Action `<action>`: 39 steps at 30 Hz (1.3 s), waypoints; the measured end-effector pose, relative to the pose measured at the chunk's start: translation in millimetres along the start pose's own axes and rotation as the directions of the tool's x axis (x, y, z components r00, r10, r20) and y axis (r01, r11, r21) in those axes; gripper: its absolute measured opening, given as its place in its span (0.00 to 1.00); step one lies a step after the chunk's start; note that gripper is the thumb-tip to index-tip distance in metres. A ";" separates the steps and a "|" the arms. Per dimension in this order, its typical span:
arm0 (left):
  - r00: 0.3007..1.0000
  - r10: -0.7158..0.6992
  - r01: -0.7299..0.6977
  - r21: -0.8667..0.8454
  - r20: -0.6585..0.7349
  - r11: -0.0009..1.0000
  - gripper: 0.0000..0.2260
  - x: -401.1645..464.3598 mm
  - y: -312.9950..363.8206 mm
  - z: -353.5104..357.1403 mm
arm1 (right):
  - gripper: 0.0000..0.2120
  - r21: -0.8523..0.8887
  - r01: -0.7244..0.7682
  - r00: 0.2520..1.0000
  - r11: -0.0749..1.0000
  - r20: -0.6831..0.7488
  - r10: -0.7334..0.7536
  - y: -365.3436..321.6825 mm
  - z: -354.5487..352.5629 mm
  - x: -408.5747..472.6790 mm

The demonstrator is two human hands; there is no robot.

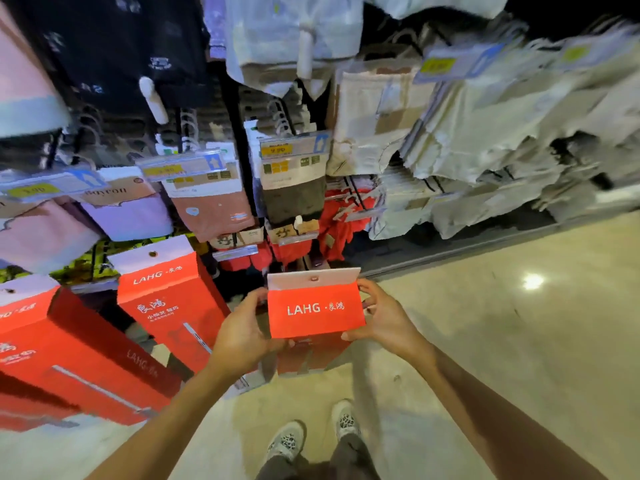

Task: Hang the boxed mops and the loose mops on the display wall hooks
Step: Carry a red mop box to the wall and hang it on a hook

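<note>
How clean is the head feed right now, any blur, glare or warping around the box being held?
Head view: the held red box and both hands (left, right) are fairly sharp; hanging bags upper right are smeared by motion blur; a glare spot sits on the floor; wide-angle warping bends the edges; top corners dark.

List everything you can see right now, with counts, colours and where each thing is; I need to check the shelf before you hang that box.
held mop box: one, red with white top flap, centre, between both hands
hung mop boxes: at least two, red with white tops, lower left on the display wall
packed towels or cloths: several, pink, lilac, brown, dark, on hooks at mid left and centre
price tags: several, yellow and blue, on hook ends
red goods: a cluster, low centre, blurred
pale fabric goods: many, cream, right
floor: beige, glossy
shoes: two, patterned, bottom centre
left hand: grips the box's left edge
right hand: grips its right edge
</note>
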State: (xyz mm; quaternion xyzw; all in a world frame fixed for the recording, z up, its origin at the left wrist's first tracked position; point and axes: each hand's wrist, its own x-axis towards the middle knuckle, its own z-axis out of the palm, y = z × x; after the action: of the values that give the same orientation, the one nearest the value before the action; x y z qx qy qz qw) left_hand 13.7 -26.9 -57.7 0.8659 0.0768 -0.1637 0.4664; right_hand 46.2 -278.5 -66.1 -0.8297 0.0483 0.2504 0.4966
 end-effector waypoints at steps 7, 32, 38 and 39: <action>0.961 0.255 -0.256 0.001 0.108 0.967 0.39 -58.8 106.2 -61.0 | 0.41 0.121 0.071 0.978 0.990 -0.205 -0.045 -76.0 -38.2 -115.7; 0.192 0.639 -0.688 -0.363 0.745 0.629 0.42 -264.7 368.3 100.4 | 0.42 0.304 0.221 0.158 0.927 -0.949 0.274 -43.2 -56.3 -554.3; -0.083 0.595 -0.693 -0.475 0.799 0.542 0.36 -386.1 383.8 192.5 | 0.40 0.331 0.214 -0.094 0.919 -0.930 0.356 3.9 -15.1 -681.7; -0.118 0.588 -0.687 -0.493 0.800 0.533 0.37 -405.8 383.8 205.7 | 0.40 0.334 0.215 -0.130 0.918 -0.922 0.366 10.4 -8.2 -701.3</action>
State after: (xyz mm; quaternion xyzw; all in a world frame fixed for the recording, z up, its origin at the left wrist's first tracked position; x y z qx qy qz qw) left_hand -299.4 -402.5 281.6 0.5375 -0.6396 -0.3829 0.3942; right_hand -564.3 -408.9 253.8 -0.6116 0.5008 -0.4435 0.4225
